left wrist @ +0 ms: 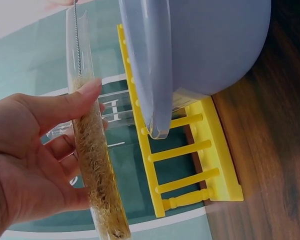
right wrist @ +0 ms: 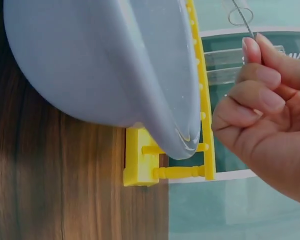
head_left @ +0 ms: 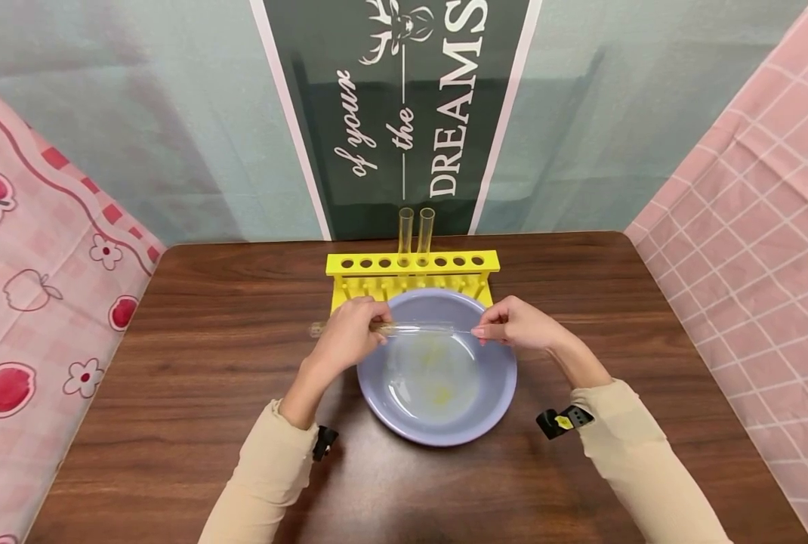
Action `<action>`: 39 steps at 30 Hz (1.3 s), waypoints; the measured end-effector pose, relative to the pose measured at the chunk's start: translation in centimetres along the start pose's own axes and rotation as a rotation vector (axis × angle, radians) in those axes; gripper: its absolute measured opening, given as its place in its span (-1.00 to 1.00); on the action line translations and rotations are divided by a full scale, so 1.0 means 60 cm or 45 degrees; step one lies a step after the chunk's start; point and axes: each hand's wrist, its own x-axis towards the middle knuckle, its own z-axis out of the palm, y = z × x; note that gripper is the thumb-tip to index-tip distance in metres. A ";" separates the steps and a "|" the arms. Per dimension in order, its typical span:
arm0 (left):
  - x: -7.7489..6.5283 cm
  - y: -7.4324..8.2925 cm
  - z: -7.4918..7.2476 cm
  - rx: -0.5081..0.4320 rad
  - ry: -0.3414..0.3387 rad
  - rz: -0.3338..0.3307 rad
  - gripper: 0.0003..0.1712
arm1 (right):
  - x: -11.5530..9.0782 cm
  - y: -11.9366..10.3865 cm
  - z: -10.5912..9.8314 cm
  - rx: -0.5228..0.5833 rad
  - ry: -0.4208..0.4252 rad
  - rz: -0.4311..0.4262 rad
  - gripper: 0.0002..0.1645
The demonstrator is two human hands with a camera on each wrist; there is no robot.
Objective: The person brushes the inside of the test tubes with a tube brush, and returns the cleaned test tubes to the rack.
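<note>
My left hand [head_left: 350, 332] holds a clear glass test tube [head_left: 404, 329] sideways over the basin, thumb and fingers around it. Inside the tube sits a test tube brush [left wrist: 95, 160] with tan bristles, filling the closed-end half in the left wrist view. Its twisted wire handle [left wrist: 78, 45] comes out of the tube's mouth. Between thumb and fingertip my right hand [head_left: 519, 325] pinches that wire [right wrist: 244, 17]. Below both hands stands a lavender basin [head_left: 438, 437] with liquid and yellowish patches in it.
Behind the basin stands a yellow test tube rack [head_left: 370, 263], partly hidden by it. Two clear test tubes [head_left: 406, 227] stand upright in the rack's middle holes. All rest on a dark wooden table [head_left: 193, 378], with a printed cloth [head_left: 207, 113] hanging behind.
</note>
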 end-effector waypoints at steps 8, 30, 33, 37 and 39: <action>0.001 -0.002 -0.004 -0.017 -0.062 -0.016 -0.83 | -0.002 -0.007 0.016 -0.275 0.048 -0.146 -0.83; -0.004 -0.003 -0.017 -0.243 -0.204 -0.093 -0.87 | -0.009 0.000 0.032 -0.827 0.399 -0.735 -0.70; -0.004 -0.004 -0.017 -0.233 -0.227 -0.103 -0.87 | -0.008 0.002 0.034 -0.850 0.422 -0.753 -0.69; -0.004 -0.007 -0.017 -0.245 -0.251 -0.107 -0.87 | -0.005 0.004 0.036 -0.876 0.439 -0.772 -0.68; -0.004 -0.008 -0.017 -0.257 -0.260 -0.109 -0.87 | -0.003 0.005 0.037 -0.893 0.452 -0.786 -0.66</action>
